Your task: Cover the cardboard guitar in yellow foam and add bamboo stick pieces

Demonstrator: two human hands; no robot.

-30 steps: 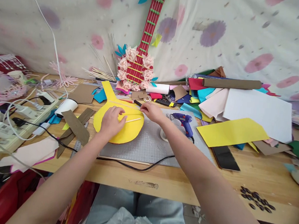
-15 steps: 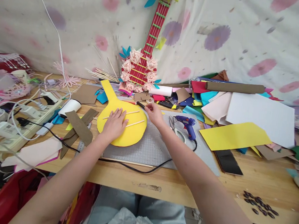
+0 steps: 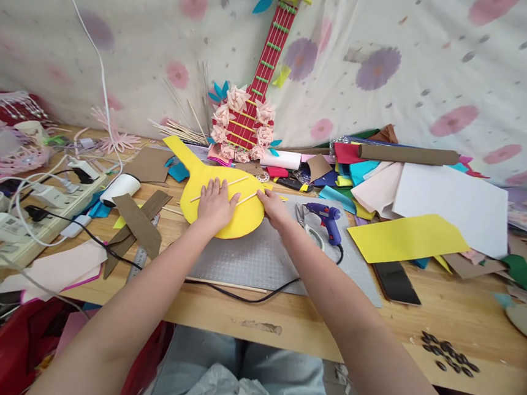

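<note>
A yellow guitar-shaped cutout point(image 3: 191, 182) lies on the grey cutting mat point(image 3: 234, 265), its neck pointing to the upper left. Two thin pale sticks point(image 3: 247, 197) rest slantwise across its round body. My left hand point(image 3: 216, 206) is spread flat on the body, fingers apart, covering part of the sticks. At the right edge of the cutout, my right hand point(image 3: 275, 208) is closed on the rim, thumb and fingers together. Its fingertips are partly hidden. A blue glue gun point(image 3: 326, 216) and scissors point(image 3: 305, 222) lie to the right of that hand.
A red guitar model point(image 3: 246, 122) with pink paper flowers leans at the back. Power strips point(image 3: 44, 218) and cables crowd the left. Coloured sheets, a yellow sheet point(image 3: 407, 238), a black phone-like slab point(image 3: 397, 282) and several dark oval pieces point(image 3: 449, 352) lie right.
The yellow cutout has turned counterclockwise and shifted slightly up and right, my left hand moving with it. My right hand has come from a dark pen-like stick to the cutout's edge.
</note>
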